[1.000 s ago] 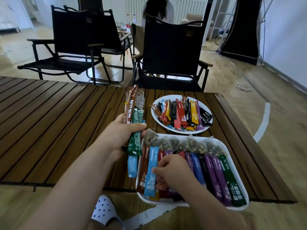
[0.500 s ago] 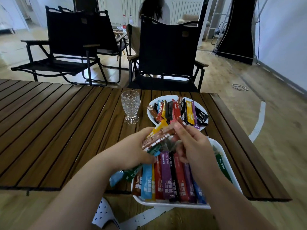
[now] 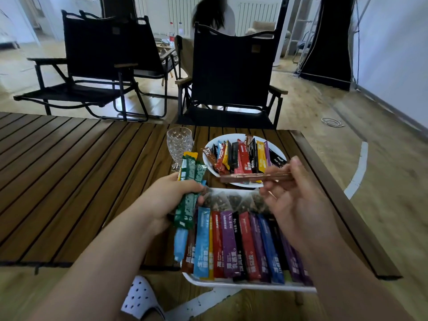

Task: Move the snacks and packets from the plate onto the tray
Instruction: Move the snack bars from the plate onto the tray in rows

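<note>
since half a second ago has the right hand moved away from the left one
Yes. The right hand has pulled a brown packet rightward from the left hand, now reaching the plate's right edge.

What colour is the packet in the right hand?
Brown, a coppery shade; the head view shows it.

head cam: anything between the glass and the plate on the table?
Nothing rests there in the head view: bare table slats separate the glass from the plate. The left hand's packets rise nearby.
</note>
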Demonstrator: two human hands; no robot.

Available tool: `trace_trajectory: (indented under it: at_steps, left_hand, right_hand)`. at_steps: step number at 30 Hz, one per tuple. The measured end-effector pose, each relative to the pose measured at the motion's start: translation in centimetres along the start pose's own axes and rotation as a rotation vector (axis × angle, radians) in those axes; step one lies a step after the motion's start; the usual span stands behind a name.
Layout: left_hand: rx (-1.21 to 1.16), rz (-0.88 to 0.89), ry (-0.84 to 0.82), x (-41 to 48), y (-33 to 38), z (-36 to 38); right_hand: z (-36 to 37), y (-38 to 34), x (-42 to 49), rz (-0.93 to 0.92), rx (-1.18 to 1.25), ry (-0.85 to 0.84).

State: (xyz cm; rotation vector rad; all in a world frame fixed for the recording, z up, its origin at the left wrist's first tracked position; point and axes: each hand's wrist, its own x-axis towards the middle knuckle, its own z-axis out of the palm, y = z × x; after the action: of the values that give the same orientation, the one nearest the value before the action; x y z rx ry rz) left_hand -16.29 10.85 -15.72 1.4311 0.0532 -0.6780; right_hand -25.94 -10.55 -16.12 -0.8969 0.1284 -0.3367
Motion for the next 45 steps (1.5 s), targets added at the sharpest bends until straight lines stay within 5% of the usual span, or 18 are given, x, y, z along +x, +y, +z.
trace_trajectory:
  at_steps: [3,13,18,21,25,28,30,33,36,38,45]
  left_hand:
    - [-0.156,-0.058,-0.087,-0.3,0.4,0.4]
    - [-0.125,0.011,-0.15,-0.3,0.5,0.0]
    - [-0.104,0.065,-0.072,-0.2,0.3,0.3]
    - [-0.116,0.093,-0.03,-0.3,0.2,0.7]
    - [-0.084,0.155,0.026,-0.2,0.3,0.3]
    - [-0.083,0.15,-0.023,-0.3,0.2,0.5]
    - [-0.145,0.129,-0.021,-0.1,0.0,0.8]
    - [-0.288,0.097,0.051,0.5,-0.1,0.6]
    - [-0.414,0.063,0.086,1.0,0.0,0.2]
    - [-0.428,0.033,0.07,1.1,0.0,0.0]
    - [-0.446,-0.021,0.027,1.1,-0.1,-0.3]
  right_hand:
    - [-0.2,0.9,0.0,0.033,-0.118,-0.028]
    - [-0.5,1.1,0.0,-0.05,-0.736,-0.028]
    - [-0.7,0.6,-0.2,0.351,-0.962,-0.249]
    - [-0.8,0.9,-0.1,0.529,-0.979,-0.214]
    - [-1.1,1.0,0.6,0.553,-0.505,0.001]
    - [-1.2,1.1,1.1,0.36,0.013,0.183]
    - [-1.4,1.2,1.5,0.271,0.142,0.238]
    - [-2.0,1.3,2.0,0.278,-0.233,0.243]
    - [-2.1,2.4,2.1,0.356,-0.952,-0.026]
    - [-1.7,3.9,2.1,0.433,-1.159,-0.154]
    - [0.1,6.7,1.6,0.291,-0.966,0.0]
